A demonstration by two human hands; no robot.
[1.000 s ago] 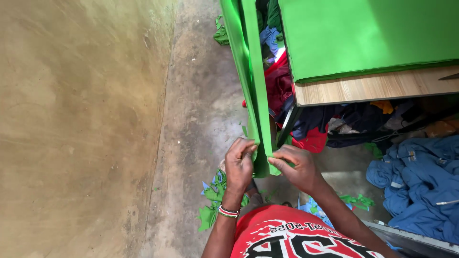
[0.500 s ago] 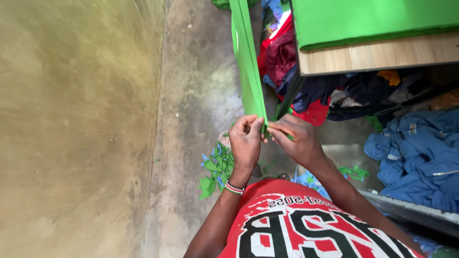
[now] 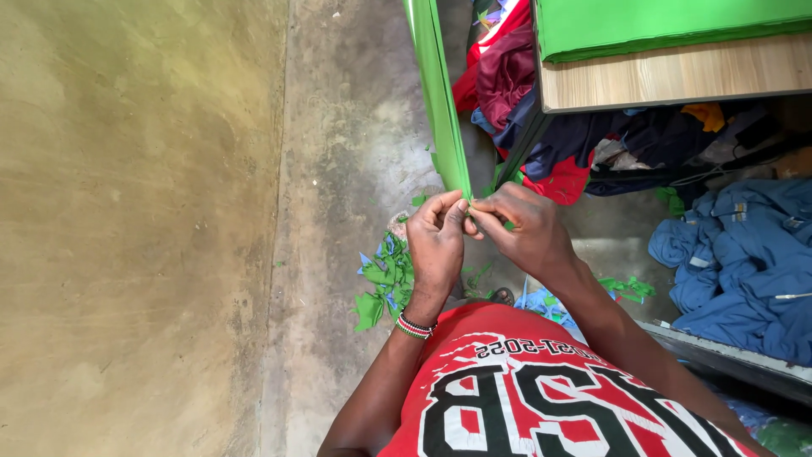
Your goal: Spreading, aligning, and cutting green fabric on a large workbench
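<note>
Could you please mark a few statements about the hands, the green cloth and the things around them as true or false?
1. Both hands, left hand and right hand, pinch the lower end of the green cloth strip. True.
2. The left wrist is bare. False: it wears a beaded bracelet.
3. Green cloth scraps lie on the concrete floor below the hands. True.
4. The wooden table has nothing on it. False: a sheet of green fabric lies on top.
5. The blue garments lie on the left, by the wall. False: they are piled on the right, under the table.
</note>
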